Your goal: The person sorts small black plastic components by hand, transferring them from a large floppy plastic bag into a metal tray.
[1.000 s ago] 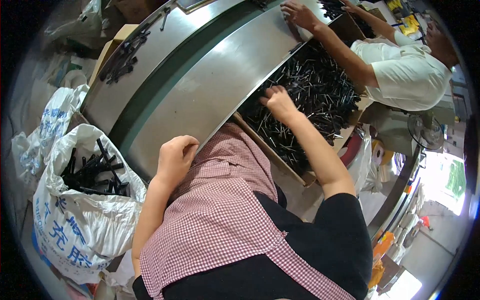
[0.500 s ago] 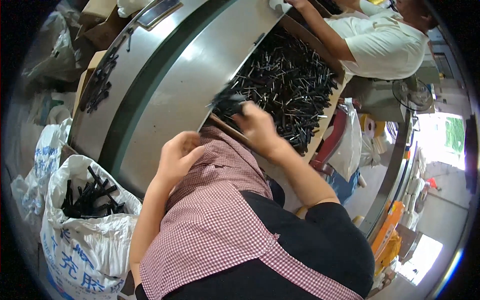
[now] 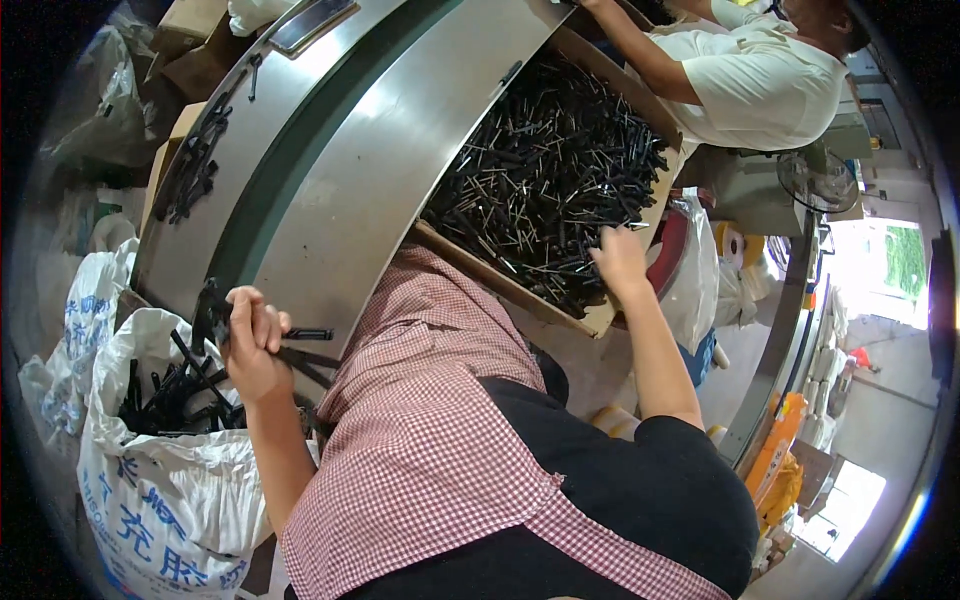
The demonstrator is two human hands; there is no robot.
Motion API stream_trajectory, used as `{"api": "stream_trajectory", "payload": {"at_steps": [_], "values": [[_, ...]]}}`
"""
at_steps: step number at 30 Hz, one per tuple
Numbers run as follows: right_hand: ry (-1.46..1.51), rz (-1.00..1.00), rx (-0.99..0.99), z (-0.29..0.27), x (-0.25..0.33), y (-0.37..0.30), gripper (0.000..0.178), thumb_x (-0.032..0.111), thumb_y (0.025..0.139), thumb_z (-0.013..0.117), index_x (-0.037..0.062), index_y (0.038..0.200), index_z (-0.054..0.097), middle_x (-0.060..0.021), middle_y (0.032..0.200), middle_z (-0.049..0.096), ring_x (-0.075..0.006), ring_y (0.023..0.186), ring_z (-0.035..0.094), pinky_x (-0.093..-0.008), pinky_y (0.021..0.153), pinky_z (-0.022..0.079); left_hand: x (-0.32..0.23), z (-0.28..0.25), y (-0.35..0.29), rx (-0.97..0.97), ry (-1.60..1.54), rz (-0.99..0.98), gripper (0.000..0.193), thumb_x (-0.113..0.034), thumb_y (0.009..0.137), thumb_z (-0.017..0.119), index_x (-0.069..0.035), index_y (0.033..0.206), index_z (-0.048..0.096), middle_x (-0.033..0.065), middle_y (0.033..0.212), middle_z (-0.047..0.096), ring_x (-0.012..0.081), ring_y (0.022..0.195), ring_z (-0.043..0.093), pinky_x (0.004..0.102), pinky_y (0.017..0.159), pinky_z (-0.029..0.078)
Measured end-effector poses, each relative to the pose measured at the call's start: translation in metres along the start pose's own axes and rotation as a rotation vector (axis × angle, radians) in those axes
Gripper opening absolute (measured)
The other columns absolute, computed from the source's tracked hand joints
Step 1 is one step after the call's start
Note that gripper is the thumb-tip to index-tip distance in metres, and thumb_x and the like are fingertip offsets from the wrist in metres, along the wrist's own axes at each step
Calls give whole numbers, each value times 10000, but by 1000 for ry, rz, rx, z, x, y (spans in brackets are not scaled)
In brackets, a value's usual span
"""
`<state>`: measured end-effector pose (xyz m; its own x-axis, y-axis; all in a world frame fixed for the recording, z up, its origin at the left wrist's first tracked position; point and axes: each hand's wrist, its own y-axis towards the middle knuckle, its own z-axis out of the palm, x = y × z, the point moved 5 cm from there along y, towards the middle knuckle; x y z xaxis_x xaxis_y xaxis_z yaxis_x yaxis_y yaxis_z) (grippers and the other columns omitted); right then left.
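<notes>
My left hand [image 3: 258, 340] is closed round several black stick-like plastic parts [image 3: 312, 333], which stick out on both sides of the fist. It hangs over the rim of a white woven sack [image 3: 200, 480], where similar black parts [image 3: 175, 395] lie jumbled. At the near right corner of a cardboard box [image 3: 490, 270], my right hand [image 3: 622, 262] reaches in with bent fingers at the edge of the heap. The box is full of black parts with thin metal shafts [image 3: 540, 170]. What the right fingertips grip, if anything, is hidden.
A metal bench [image 3: 340, 190] with a green belt strip [image 3: 275, 170] curves along the left. More black parts [image 3: 200, 160] and a phone [image 3: 312, 25] lie at its far edge. Beyond the box, a person in a white shirt [image 3: 765, 90] works. A fan [image 3: 818, 180] stands behind.
My left hand has moved left and down to the sack and now holds black parts. My right hand has moved right, from the box's left edge to its near right corner.
</notes>
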<state>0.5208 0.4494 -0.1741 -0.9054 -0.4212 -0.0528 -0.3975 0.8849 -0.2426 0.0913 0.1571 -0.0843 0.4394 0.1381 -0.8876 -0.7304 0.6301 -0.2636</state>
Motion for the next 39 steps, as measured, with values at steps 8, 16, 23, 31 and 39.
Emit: {"api": "stream_trajectory", "payload": {"at_steps": [8,16,23,31,39], "values": [[337,419,70,50,-31,15,871,501,797,715,-61,1368,373,-299,1143,617,-426,1012,619,-468,874,488,3,-19,-25,-81,77,1,206,-213,999,510,-73,854,550,-67,576,313,35,492,293,221,551,346],[353,269,130,56,6,-7,1145,552,685,785,71,1520,168,-343,1174,568,-442,1095,569,-450,960,451,8,-25,-24,-83,52,14,194,-208,987,535,-68,854,553,-60,586,347,39,493,305,237,534,345],[257,-36,117,39,39,-39,1236,371,607,874,129,1538,97,-331,1263,515,-484,1220,459,-479,1073,356,7,-19,-20,-50,93,19,199,-207,984,536,-56,855,553,-53,568,345,46,484,313,243,539,359],[295,-200,11,61,24,-41,1214,172,614,866,171,1538,78,-279,1408,381,-487,1290,367,-478,1054,375,9,-23,-24,-68,92,6,202,-210,981,532,-54,855,552,-54,565,347,46,481,320,240,542,369],[398,-263,-283,50,44,15,1025,-18,557,828,112,1442,327,-208,1307,403,-406,1124,491,-440,983,432,11,-20,-26,-104,116,21,199,-202,981,530,-51,853,550,-48,562,346,52,479,323,245,537,373]]}}
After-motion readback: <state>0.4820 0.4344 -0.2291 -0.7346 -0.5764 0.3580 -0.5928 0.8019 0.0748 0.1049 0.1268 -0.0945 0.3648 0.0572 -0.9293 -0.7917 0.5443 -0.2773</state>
